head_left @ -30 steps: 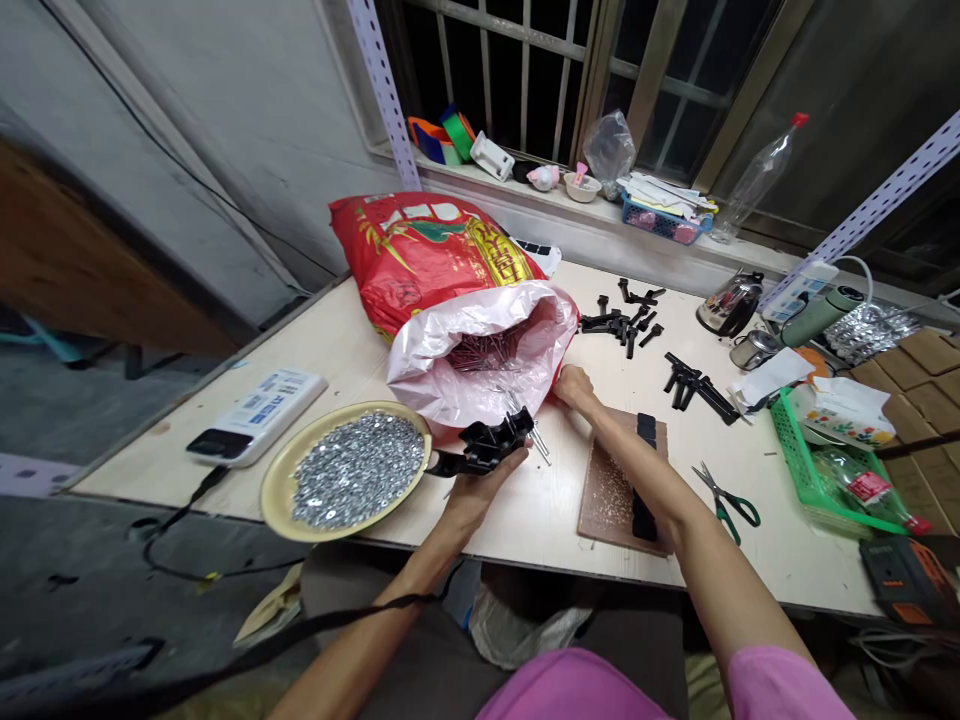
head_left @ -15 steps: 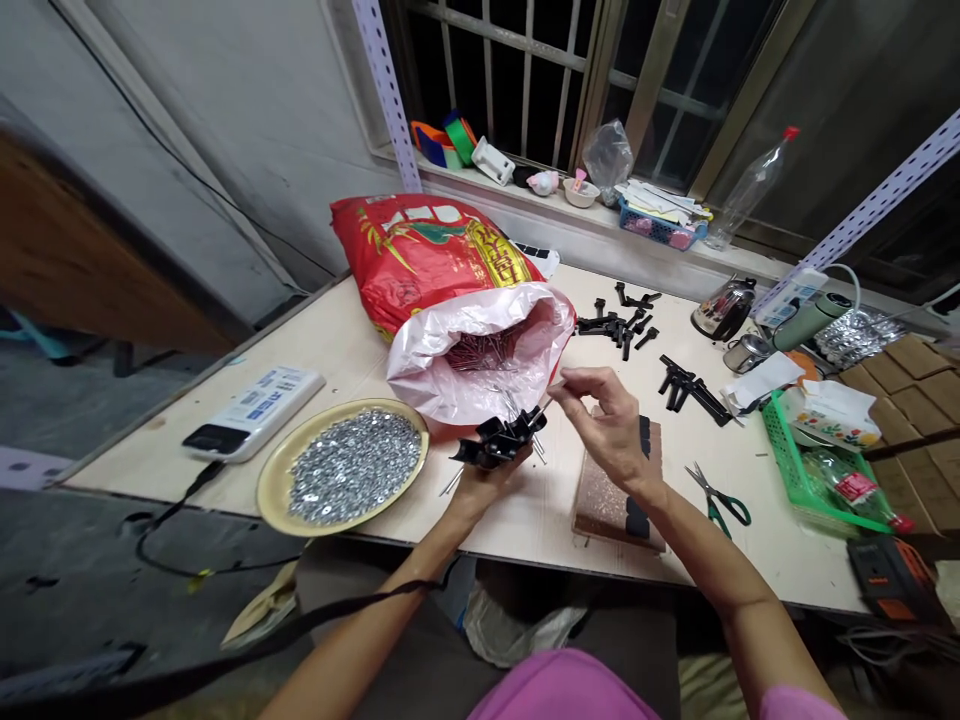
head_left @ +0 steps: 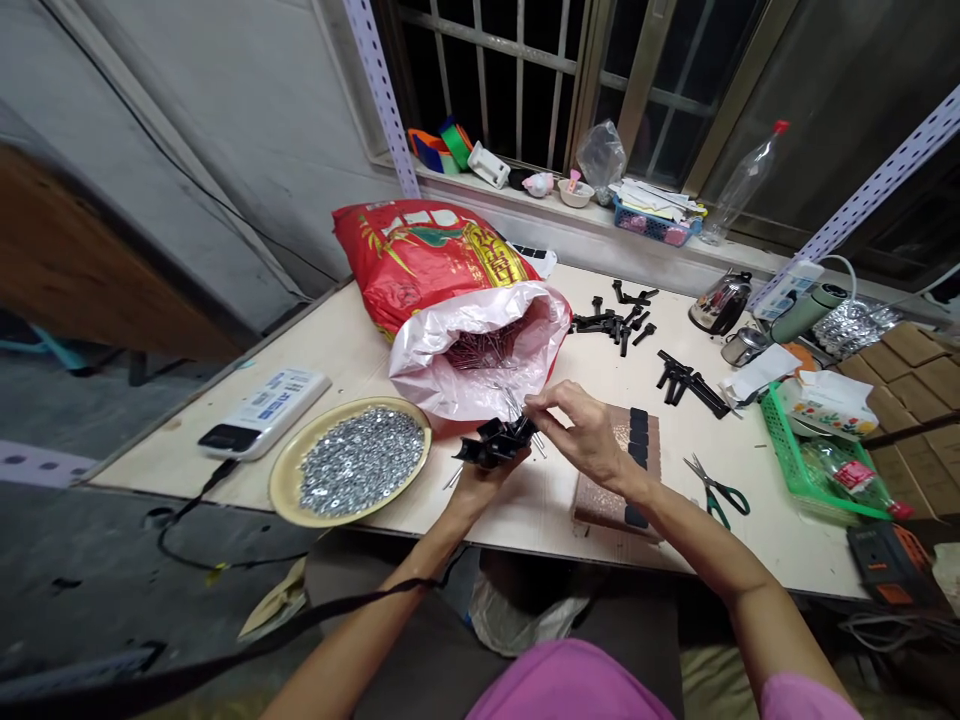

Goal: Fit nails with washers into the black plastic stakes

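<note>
In the middle of the head view my left hand is closed, palm up, around a bunch of black plastic parts. My right hand pinches at the upper right end of that bunch. A thin metal screw-like rod shows in its fingers half a second ago; now the fingertips mostly hide it. Right behind both hands, a red bag lies on its side, its white mouth open toward me, full of long thin metal pieces. Several loose metal rods lie on the table by the hands.
A yellow plate heaped with small metal washers stands left of my hands, beside a white power bank. To the right are a brown block with black pads, scissors, black plastic parts and a green basket.
My right hand has moved left and slightly down, bringing its fingertips against the black parts. The left hand stays nearly in place with its bunch. The camera view has shifted slightly.
</note>
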`<state>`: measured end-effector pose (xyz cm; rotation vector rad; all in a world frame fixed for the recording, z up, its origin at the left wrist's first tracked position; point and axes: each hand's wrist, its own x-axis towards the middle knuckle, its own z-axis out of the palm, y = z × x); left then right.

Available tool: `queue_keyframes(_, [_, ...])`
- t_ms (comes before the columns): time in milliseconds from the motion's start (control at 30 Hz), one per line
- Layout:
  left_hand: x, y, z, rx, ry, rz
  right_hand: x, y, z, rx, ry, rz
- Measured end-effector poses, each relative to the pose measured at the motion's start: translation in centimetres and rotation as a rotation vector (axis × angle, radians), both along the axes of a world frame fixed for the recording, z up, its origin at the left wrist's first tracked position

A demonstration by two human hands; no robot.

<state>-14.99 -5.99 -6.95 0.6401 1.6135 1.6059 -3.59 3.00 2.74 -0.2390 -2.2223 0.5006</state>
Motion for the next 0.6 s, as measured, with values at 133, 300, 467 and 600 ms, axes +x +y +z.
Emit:
queue_keyframes(133, [0.0, 0.2, 0.3, -0.03, -0.037, 0.046, 0.1, -0.1, 0.0, -0.036, -0.019, 0.027])
queue_keyframes(300, [-0.4, -0.3, 0.8, -0.018, -0.057, 0.106, 0.1, 0.9, -0.8, -0.202, -0.236, -0.133])
queue_keyframes(467, [-0.6, -1.1, 1.1, -0.043, -0.031, 0.108, -0.8, 1.0, -3.8, -0.264, -1.109, -0.413])
queue_keyframes(600, [-0.4, -1.1, 1.1, -0.039, -0.041, 0.102, -1.3, 0.0, -5.5, -0.199, -1.182, -0.476])
